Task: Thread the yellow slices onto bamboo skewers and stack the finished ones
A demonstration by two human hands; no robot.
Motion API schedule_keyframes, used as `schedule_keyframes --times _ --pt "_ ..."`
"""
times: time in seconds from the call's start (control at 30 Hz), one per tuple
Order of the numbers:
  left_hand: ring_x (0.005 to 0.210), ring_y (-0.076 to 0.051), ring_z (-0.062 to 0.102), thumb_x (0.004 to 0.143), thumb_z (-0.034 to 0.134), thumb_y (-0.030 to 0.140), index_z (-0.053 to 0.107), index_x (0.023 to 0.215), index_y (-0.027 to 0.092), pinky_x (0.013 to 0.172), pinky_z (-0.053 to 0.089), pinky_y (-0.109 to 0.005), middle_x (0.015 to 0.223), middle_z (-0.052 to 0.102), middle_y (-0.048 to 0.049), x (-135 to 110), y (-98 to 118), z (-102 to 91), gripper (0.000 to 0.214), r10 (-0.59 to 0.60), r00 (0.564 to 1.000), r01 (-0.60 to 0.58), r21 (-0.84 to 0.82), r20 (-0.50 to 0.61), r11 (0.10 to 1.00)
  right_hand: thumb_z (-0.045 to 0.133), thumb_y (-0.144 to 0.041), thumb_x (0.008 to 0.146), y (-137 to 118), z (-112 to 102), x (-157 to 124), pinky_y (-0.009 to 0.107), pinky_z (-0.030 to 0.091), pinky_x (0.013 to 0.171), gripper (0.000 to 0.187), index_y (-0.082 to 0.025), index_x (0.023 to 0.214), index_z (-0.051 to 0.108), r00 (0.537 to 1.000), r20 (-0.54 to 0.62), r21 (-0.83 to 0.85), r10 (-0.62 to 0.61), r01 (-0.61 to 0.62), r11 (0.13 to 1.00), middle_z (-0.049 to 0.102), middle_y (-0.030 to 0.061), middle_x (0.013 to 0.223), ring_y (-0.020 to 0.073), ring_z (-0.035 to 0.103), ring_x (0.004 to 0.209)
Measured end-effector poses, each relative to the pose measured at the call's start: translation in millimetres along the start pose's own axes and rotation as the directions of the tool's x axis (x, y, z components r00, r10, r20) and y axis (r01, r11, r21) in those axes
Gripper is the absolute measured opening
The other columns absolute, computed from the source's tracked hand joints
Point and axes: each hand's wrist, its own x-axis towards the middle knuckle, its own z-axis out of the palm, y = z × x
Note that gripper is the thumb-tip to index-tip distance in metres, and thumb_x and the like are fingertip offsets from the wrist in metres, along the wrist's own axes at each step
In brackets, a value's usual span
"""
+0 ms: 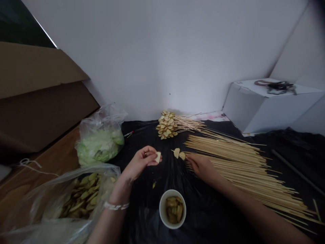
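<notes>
While the left hand [138,163] pinches a pale yellow slice [158,157], the right hand [201,167] grips a thin bamboo skewer [173,150]. Two half-round slices [179,154] sit on it.

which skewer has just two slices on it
The one held in the right hand, tip pointing left: this skewer carries two pale half-round slices. The bundled skewers are packed with slices, and the spread-out ones are bare.

The half-moon vegetable slices [177,153] are pale yellow with brownish rims, the thin bamboo skewers [228,159] straw-coloured, the crumpled plastic sheet [149,200] glossy black, and the round cup [172,191] white.
</notes>
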Motion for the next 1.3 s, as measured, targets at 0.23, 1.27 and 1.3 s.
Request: schedule_keyframes --times 0.23,1.27,1.3 --pt "0.075 -0.011 0.066 0.066 0.078 0.02 0.065 0.093 0.016 0.069 0.052 -0.02 0.089 0.071 -0.0058 34 -74 16.9 0.03 -0.126 0.952 -0.012 -0.448 -0.277 0.894 0.036 -0.023 0.094 -9 1 -2 0.026 0.041 0.07 0.027 -0.02 0.083 0.061 1.0 0.013 0.042 -0.007 0.006 0.999 0.066 0.0047 0.08 0.017 0.059 0.075" --pt "0.067 -0.007 0.06 0.06 0.082 0.024 0.07 0.085 0.013 0.069 0.048 -0.02 0.079 0.071 -0.0038 28 -83 21.8 0.03 -0.012 0.962 -0.104 -0.405 -0.274 0.909 0.037 -0.023 0.094 -24 5 -4 0.026 0.041 0.073 0.029 -0.02 0.09 0.065 0.987 0.159 -0.059 0.035 -0.025 0.998 0.069 0.005 0.085 0.018 0.063 0.082" --pt "0.066 -0.007 0.059 0.06 0.082 0.025 0.07 0.085 0.012 0.069 0.048 -0.02 0.079 0.071 -0.004 28 -84 21.8 0.031 -0.011 0.964 -0.1 -0.402 -0.265 0.91 0.037 -0.023 0.094 -24 6 -4 0.026 0.041 0.072 0.029 -0.02 0.089 0.065 0.986 0.161 -0.066 0.033 -0.023 0.998 0.069 0.0051 0.085 0.018 0.063 0.082"
